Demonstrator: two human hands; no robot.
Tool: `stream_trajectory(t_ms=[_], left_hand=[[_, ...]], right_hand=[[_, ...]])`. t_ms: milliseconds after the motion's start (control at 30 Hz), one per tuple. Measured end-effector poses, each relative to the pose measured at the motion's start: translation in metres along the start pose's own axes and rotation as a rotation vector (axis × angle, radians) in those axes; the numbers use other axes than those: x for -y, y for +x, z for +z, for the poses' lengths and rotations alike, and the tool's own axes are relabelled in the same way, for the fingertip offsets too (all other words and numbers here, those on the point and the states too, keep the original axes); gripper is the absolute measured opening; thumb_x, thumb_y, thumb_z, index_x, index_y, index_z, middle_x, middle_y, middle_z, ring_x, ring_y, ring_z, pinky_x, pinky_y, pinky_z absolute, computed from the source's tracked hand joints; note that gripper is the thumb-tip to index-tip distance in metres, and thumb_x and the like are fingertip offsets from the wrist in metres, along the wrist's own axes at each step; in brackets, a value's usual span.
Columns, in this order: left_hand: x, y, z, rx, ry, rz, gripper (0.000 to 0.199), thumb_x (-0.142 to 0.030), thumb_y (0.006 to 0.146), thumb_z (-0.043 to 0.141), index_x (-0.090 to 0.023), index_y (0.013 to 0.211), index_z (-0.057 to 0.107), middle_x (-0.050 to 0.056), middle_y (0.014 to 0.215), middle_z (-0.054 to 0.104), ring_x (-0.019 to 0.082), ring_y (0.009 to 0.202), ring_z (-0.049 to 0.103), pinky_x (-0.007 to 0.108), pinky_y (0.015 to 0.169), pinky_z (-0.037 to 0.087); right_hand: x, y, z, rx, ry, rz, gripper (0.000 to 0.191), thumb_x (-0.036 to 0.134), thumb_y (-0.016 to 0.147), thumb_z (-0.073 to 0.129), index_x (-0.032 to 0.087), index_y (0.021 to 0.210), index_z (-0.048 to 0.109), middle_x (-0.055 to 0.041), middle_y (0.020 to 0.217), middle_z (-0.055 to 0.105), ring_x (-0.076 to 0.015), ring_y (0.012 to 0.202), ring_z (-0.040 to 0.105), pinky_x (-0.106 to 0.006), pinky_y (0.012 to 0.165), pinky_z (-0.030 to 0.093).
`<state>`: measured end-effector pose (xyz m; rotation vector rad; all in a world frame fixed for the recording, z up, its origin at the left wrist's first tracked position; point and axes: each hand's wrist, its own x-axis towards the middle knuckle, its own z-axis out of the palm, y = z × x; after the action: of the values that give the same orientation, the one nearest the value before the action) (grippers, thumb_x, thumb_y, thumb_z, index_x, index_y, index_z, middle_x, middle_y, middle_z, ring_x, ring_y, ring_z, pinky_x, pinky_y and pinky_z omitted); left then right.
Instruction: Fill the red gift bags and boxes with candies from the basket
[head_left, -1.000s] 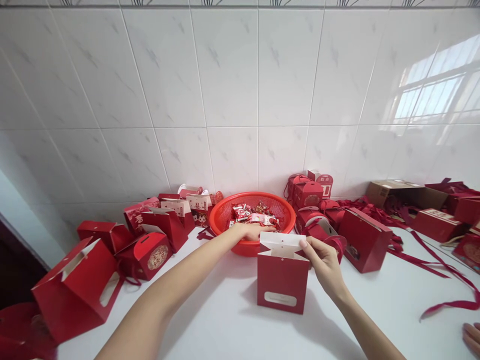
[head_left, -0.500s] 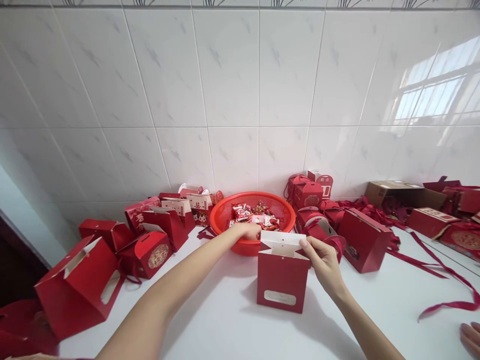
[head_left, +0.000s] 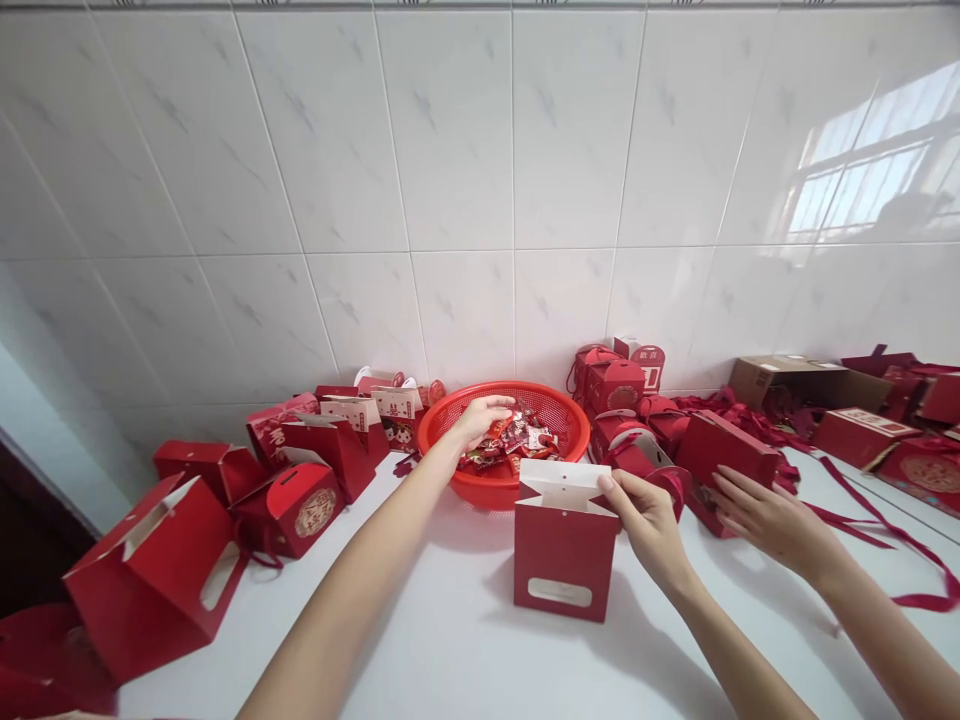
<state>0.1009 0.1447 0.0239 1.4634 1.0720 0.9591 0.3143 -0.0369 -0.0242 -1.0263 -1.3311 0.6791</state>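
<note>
My left hand [head_left: 480,422] is over the red plastic basket [head_left: 577,440], its fingers curled round a small red wrapped candy [head_left: 501,426]. More wrapped candies [head_left: 536,436] lie heaped in the basket below it. My right hand [head_left: 646,515] pinches the top right edge of a red paper gift box [head_left: 562,548] between thumb and fingers. This box stands upright on the white table in front of the basket, its white-lined top open and a small oval window low on its front. What lies inside the box is hidden.
Another person's hand [head_left: 776,520] grips a red box [head_left: 724,455] at the right. Several red gift boxes [head_left: 296,510] stand at the left. Behind on the right are more small boxes [head_left: 615,385], dark red ribbons [head_left: 892,530] and a cardboard carton [head_left: 810,375]. A tiled wall [head_left: 465,310] closes the back.
My left hand has moved up and left within the basket, and the candies lie differently. My right hand stays on the gift box. Another person's hand has come in from the right onto a red box.
</note>
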Motion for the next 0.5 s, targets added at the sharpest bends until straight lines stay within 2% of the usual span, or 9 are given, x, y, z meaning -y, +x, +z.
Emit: stream_trajectory(t_ms=[133,200,367,500], left_hand=[[0.0001,0.0006,0.0012,-0.044,-0.065,0.012,0.026,-0.009,0.068,0.076,-0.015,0.094,0.072,0.005,0.089,0.073,0.012,0.078,0.064,0.024,0.075,0.050],[0.0004,0.0019,0.0016,-0.062,-0.091,0.007,0.026,-0.009,0.067,0.076,-0.015,0.092,0.072,0.004,0.087,0.072,0.013,0.077,0.064,0.024,0.074,0.050],[0.0001,0.0028,0.0016,-0.097,-0.155,-0.042,0.022,-0.002,0.068,0.070,-0.015,0.086,0.070,0.000,0.076,0.068,0.008,0.063,0.058,0.019,0.062,0.045],[-0.0009,0.0006,-0.0009,-0.098,-0.193,-0.148,0.022,0.000,0.071,0.066,-0.014,0.088,0.068,-0.002,0.063,0.061,0.006,0.047,0.049,0.017,0.047,0.037]], right_hand=[[-0.0007,-0.0004,-0.0002,0.003,0.022,0.000,0.054,0.061,0.088,0.060,0.019,0.059,0.043,0.0031,0.057,0.034,-0.0095,0.053,0.032,-0.022,0.045,0.027],[-0.0011,-0.0005,-0.0003,0.009,0.026,0.001,0.053,0.060,0.088,0.059,0.019,0.059,0.043,0.0030,0.058,0.034,-0.0096,0.054,0.032,-0.023,0.046,0.027],[-0.0017,-0.0002,-0.0007,0.012,0.011,-0.013,0.053,0.060,0.089,0.059,0.019,0.059,0.042,0.0030,0.058,0.034,-0.0096,0.054,0.032,-0.023,0.046,0.027],[-0.0022,0.0007,-0.0009,0.012,-0.003,-0.028,0.053,0.059,0.089,0.059,0.019,0.059,0.041,0.0032,0.058,0.033,-0.0096,0.054,0.031,-0.023,0.046,0.027]])
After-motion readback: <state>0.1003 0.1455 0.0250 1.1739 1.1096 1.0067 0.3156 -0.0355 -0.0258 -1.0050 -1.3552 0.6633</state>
